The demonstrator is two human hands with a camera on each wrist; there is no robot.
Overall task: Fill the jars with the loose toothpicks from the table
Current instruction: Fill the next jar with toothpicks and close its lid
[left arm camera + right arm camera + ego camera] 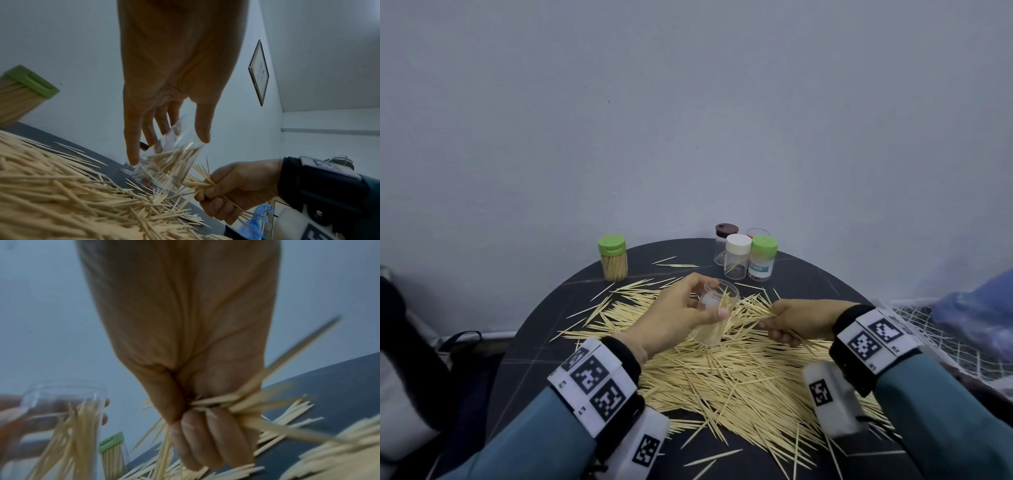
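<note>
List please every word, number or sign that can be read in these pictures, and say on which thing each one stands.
No text can be read for certain.
Label on the green-lidded jar at the back: a teal band with white letters, too blurred to read.
Wrist bands: black-and-white square code markers with tiny marks beside them, too small to read.
Framed picture on the wall: no lettering can be made out.
</note>
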